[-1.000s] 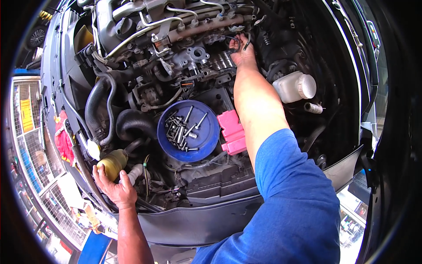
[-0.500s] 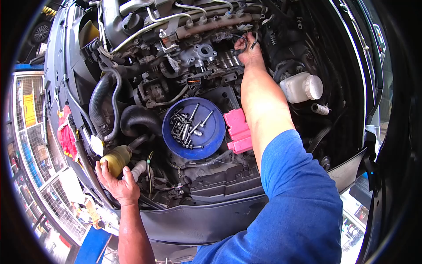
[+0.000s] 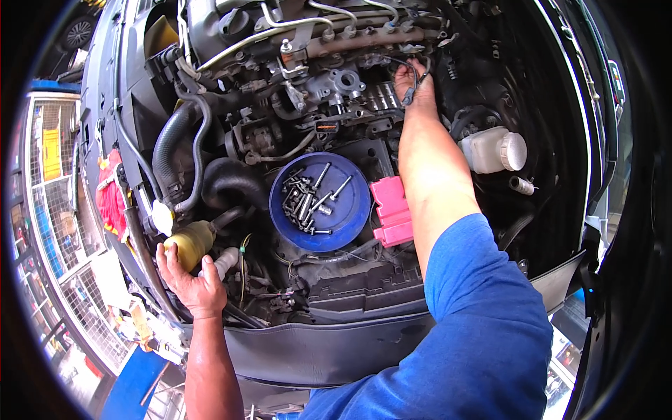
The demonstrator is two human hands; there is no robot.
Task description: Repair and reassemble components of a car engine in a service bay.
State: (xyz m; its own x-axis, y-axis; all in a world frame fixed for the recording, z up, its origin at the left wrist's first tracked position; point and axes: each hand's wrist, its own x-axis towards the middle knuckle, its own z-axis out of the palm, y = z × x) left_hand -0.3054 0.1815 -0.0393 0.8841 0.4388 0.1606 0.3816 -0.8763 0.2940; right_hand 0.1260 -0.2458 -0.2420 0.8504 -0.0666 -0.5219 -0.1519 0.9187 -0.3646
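Note:
My right hand (image 3: pixel 424 96) reaches deep into the engine bay below a rusty metal rail (image 3: pixel 367 40), fingers curled among thin black wires and a dangling connector (image 3: pixel 409 96); what they grip is unclear. My left hand (image 3: pixel 194 287) rests on the left side against a yellowish cylindrical reservoir (image 3: pixel 194 241), fingers spread. Between my arms, a blue plastic bowl (image 3: pixel 336 225) holds several loose metal bolts (image 3: pixel 304 206). A pink plastic cover (image 3: pixel 392 199) lies right of the bowl, partly behind my right forearm.
A white reservoir (image 3: pixel 483 154) sits right of my forearm, near a short hose end (image 3: pixel 521 185). Thick black hoses (image 3: pixel 175 150) run down the left. A red cloth (image 3: pixel 112 196) hangs at the left edge. The bumper edge (image 3: pixel 294 350) crosses below.
The whole view has shifted slightly rightward. The connector and wire now lie lower across the back of my right hand. My left hand stays on the yellowish reservoir.

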